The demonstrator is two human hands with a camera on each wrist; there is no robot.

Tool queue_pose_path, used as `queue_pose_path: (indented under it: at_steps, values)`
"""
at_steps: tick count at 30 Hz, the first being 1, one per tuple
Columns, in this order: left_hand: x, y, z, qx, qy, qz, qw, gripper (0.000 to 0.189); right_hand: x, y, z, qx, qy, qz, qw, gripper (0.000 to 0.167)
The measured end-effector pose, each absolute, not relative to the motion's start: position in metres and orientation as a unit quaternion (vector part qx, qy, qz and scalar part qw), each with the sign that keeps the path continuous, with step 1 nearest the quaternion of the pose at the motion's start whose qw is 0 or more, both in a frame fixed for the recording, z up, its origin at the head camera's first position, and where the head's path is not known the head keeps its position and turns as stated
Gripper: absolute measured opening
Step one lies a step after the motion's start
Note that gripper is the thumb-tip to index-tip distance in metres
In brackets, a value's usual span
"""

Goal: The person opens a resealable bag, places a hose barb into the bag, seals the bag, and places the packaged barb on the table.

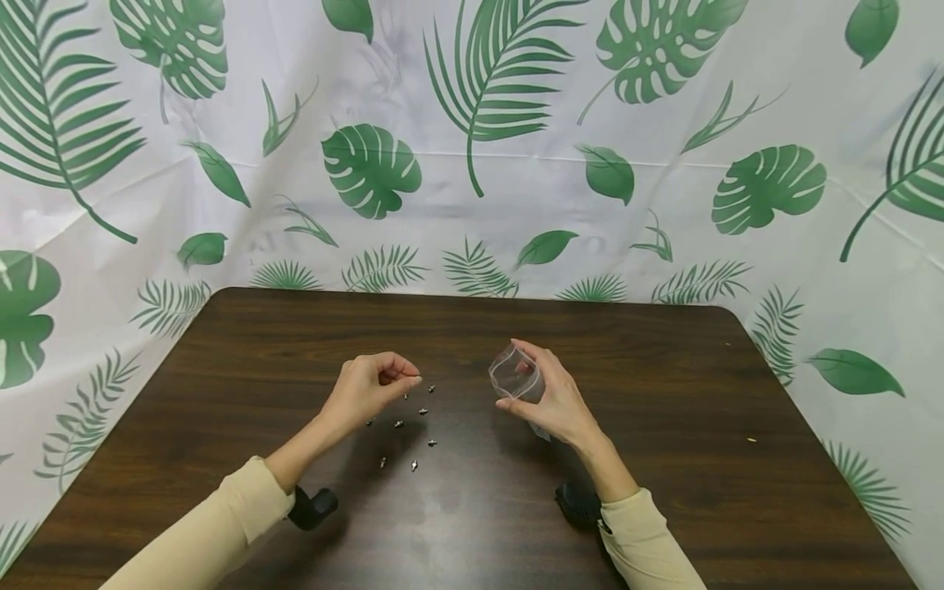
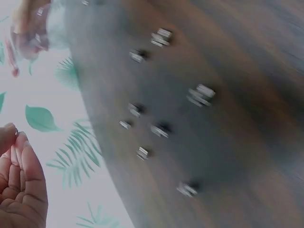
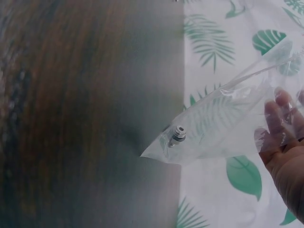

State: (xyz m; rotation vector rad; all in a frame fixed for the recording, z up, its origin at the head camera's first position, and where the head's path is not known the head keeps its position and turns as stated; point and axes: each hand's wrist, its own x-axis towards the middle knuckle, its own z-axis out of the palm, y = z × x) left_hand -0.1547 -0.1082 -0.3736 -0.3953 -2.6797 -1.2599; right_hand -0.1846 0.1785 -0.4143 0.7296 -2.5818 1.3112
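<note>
My right hand (image 1: 559, 403) grips a clear zip bag (image 1: 507, 378) by its mouth, thumb and fingers spread so that the mouth gapes. Down in the bag's lower corner lies a small silver metal fitting (image 3: 177, 135), seen in the right wrist view. To the left, my left hand (image 1: 363, 392) is raised above the table, thumb and fingertips pinched together on a tiny metal fitting, mostly hidden by the fingertips. Several similar loose fittings (image 1: 399, 424) lie scattered on the table below and beside that hand; they show blurred and larger in the left wrist view.
The dark wood-grain table (image 1: 664, 459) has rounded far corners. Behind it hangs a white sheet (image 1: 442, 221) printed with green leaves. Black wrist devices (image 1: 313, 508) sit at both sleeves. A small pale speck (image 1: 751, 440) lies on the table's right side.
</note>
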Motion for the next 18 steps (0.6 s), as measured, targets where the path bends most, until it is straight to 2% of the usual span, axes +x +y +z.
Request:
queue_pose_path:
  at_steps: [8,18]
  values:
    - [-0.166,-0.061,-0.353,-0.184,-0.865,-0.459,0.082,0.007,-0.185,0.179,-0.415,0.246,-0.862,0.438,0.077,0.084]
    - [-0.176,-0.018,-0.349,-0.235,-0.844,-0.476,0.077,0.006,-0.184,0.178,-0.414,0.25,-0.861,0.438,0.073,0.083]
